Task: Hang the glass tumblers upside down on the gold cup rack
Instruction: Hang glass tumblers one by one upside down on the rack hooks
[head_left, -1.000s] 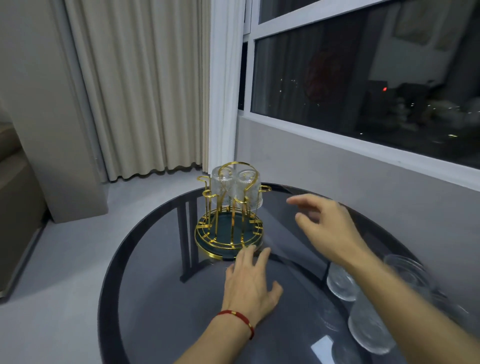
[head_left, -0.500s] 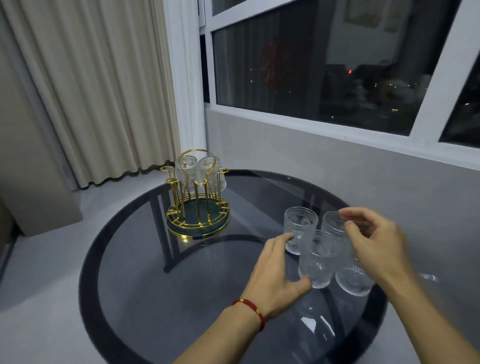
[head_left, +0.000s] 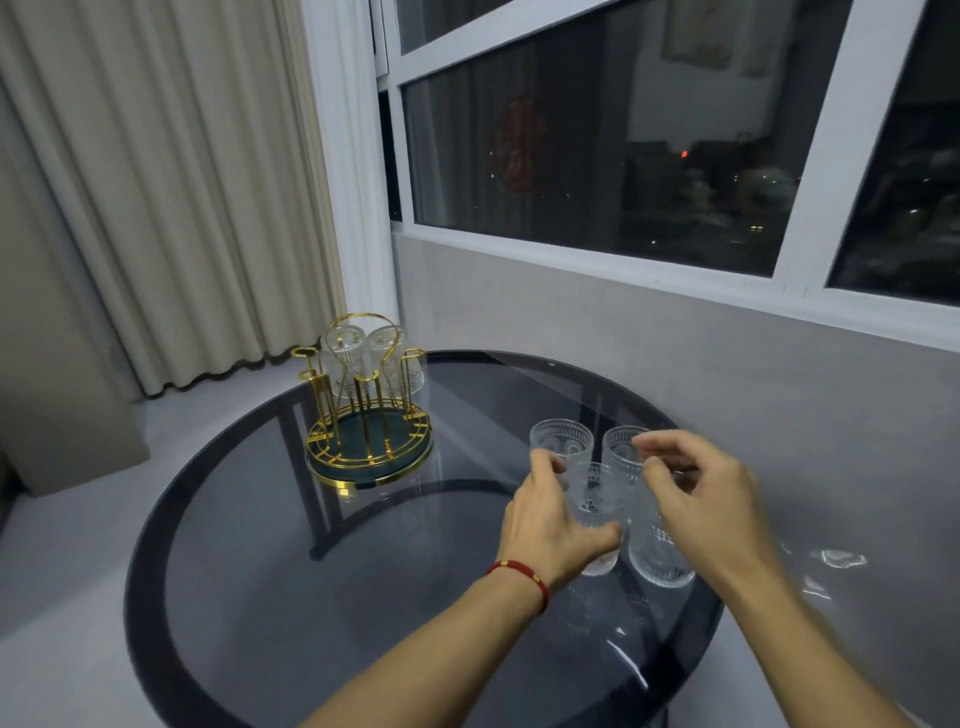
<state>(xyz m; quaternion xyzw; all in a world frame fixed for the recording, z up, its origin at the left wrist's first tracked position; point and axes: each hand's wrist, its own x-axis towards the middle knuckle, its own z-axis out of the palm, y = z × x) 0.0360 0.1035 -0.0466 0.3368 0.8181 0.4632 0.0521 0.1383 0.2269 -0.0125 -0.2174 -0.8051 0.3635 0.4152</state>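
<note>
The gold cup rack (head_left: 368, 453), with a dark green base, stands at the far left of the round table. Two glass tumblers (head_left: 344, 354) hang upside down on its far pegs. Several patterned tumblers stand upright in a cluster at the table's right. My left hand (head_left: 550, 525) wraps around the near-left tumbler (head_left: 597, 506), thumb in front and fingers behind. My right hand (head_left: 704, 501) is curled over the near-right tumbler (head_left: 660, 558), with its fingertips at the rim of the back-right tumbler (head_left: 621, 448). The back-left tumbler (head_left: 561, 441) stands untouched.
The dark glass table (head_left: 270, 561) has a black rim and sits close to a grey wall under a window on the right. A cream curtain (head_left: 171, 182) hangs behind the rack. The rack's near pegs are bare.
My view has swung from the rack to the upright tumblers. Both hands have moved from near the rack to the cluster, and my left hand has closed around the near-left tumbler.
</note>
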